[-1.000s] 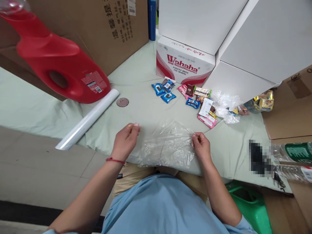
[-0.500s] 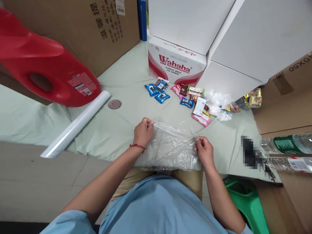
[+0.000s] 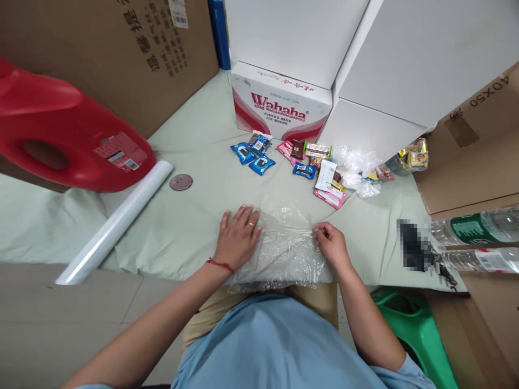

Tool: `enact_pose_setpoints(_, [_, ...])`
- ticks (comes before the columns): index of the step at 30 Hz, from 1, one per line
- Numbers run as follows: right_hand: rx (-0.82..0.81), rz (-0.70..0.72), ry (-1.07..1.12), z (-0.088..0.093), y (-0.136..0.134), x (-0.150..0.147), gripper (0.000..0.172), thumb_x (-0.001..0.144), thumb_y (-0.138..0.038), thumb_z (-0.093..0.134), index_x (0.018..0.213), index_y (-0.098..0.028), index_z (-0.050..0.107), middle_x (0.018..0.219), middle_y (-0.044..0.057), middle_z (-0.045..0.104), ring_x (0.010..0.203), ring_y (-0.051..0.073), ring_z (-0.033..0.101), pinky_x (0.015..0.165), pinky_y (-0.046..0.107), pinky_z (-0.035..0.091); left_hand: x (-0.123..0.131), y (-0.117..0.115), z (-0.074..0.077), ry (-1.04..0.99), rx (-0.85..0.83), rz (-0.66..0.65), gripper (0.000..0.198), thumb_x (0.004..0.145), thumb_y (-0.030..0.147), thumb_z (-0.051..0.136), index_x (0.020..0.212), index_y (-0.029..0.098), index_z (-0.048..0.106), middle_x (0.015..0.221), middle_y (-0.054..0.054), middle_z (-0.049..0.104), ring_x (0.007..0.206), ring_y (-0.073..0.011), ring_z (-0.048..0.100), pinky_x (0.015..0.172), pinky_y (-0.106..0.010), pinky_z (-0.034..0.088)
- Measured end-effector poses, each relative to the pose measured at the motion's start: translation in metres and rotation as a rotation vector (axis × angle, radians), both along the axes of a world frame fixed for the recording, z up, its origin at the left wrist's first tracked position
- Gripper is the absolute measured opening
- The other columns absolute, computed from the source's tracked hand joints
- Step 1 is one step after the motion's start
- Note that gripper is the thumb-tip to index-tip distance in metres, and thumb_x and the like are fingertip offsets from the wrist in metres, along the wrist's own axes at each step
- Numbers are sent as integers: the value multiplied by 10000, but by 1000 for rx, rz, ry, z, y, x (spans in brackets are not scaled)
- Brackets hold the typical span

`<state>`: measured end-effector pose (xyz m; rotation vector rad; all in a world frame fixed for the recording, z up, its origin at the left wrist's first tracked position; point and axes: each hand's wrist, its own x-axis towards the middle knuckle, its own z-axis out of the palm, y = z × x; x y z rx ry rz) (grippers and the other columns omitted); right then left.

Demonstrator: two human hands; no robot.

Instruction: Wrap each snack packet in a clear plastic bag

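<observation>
While the left hand (image 3: 238,237) lies spread, palm down, at the left side of some clear plastic film (image 3: 290,256), the right hand (image 3: 331,243) pinches the film's right edge between thumb and fingers. Likely reason: one hand flattens, the other anchors, as thin film slides and wrinkles easily. Film sits at the near edge of the cloth-covered surface (image 3: 198,216), directly before the person; its lower part appears to overhang toward the lap.

Farther out: three blue packets (image 3: 261,165) and a mixed pile of wrapped snacks (image 3: 325,175) lie beyond the film, perhaps kept back for working room. Brown disc (image 3: 181,182) left of the left hand, well apart. White roll (image 3: 117,221) slants past it, near end jutting over the edge, far end by the red jug (image 3: 89,129); contact there uncertain.

Hard to make out: the left palm and the right hand's curled fingers are hidden. Film's borders blur into the cloth; bag or single sheet, cannot tell. Crumpled clear plastic (image 3: 360,167) beside the snacks, contents unclear. Jug's top cut off at left. Dark pixelated patch (image 3: 414,246) near two bottles (image 3: 470,229), unreadable.
</observation>
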<state>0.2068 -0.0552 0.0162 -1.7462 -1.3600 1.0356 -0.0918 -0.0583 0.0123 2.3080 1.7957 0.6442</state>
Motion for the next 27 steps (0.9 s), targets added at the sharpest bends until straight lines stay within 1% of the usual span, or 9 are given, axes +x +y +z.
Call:
enact_pose_setpoints(2, [-19, 49, -61, 3, -1, 7, 316, 871, -519, 629, 900, -211, 692, 675, -14, 648, 610, 176, 566, 624, 294, 433, -7, 1, -7, 97, -75, 3, 536, 1059, 393, 376, 1550, 215, 499, 1647, -159, 463, 1526, -327, 420, 1273, -651, 125])
enact_pose_setpoints(5, [-15, 62, -192, 10, -1, 14, 346, 928, -524, 561, 887, -212, 704, 731, 8, 683, 679, 191, 597, 665, 295, 424, -13, 4, -12, 210, -139, 12, 605, 1068, 423, 316, 1632, 213, 381, 1720, -142, 330, 1569, -317, 357, 1280, -669, 78])
enact_pose_setpoints(9, [31, -22, -348, 15, 12, 3, 376, 983, -537, 526, 1005, -212, 712, 883, 40, 735, 797, 208, 647, 733, 294, 425, -13, 5, -11, 292, -168, 27, 616, 1073, 435, 288, 1644, 212, 357, 1727, -130, 308, 1585, -304, 331, 1283, -669, 90])
enact_pose_setpoints(12, [-16, -1, -461, 14, 31, -17, 327, 973, -474, 590, 1147, -217, 693, 920, 41, 729, 809, 203, 637, 698, 278, 386, -12, 5, -11, 324, -159, 30, 604, 1077, 421, 282, 1627, 196, 391, 1720, -130, 318, 1577, -297, 346, 1282, -667, 104])
enact_pose_setpoints(15, [-29, 76, -546, 11, 50, -28, 171, 968, -337, 577, 977, -223, 705, 906, 38, 720, 795, 189, 616, 664, 267, 337, -13, 6, -11, 331, -138, 29, 595, 1074, 414, 296, 1609, 188, 427, 1708, -135, 345, 1558, -311, 378, 1275, -675, 125])
enact_pose_setpoints(17, [-14, 43, -508, 7, 57, -24, 190, 964, -318, 553, 862, -219, 680, 839, 26, 705, 756, 181, 604, 656, 261, 334, -13, 6, -11, 325, -126, 28, 591, 1072, 413, 303, 1599, 186, 446, 1698, -140, 365, 1546, -317, 398, 1274, -673, 128])
enact_pose_setpoints(20, [-4, -55, -338, 4, 59, -7, 239, 942, -410, 569, 834, -218, 661, 718, -3, 661, 683, 176, 591, 650, 255, 370, -13, 6, -11, 307, -109, 29, 586, 1069, 408, 307, 1592, 193, 462, 1690, -143, 378, 1540, -310, 410, 1285, -657, 106])
enact_pose_setpoints(23, [20, -32, -238, 6, 58, 7, 318, 938, -493, 558, 810, -219, 657, 654, -15, 630, 631, 178, 577, 636, 263, 400, -14, 6, -12, 293, -115, 28, 589, 1063, 414, 316, 1597, 210, 456, 1688, -139, 384, 1538, -305, 414, 1290, -649, 83])
enact_pose_setpoints(27, [187, 34, -313, 22, 74, 6, 326, 984, -478, 529, 897, -216, 702, 804, 30, 715, 717, 197, 634, 701, 287, 456, -15, 7, -14, 282, -141, 25, 602, 1053, 426, 330, 1606, 216, 440, 1684, -139, 392, 1542, -318, 407, 1281, -669, 86])
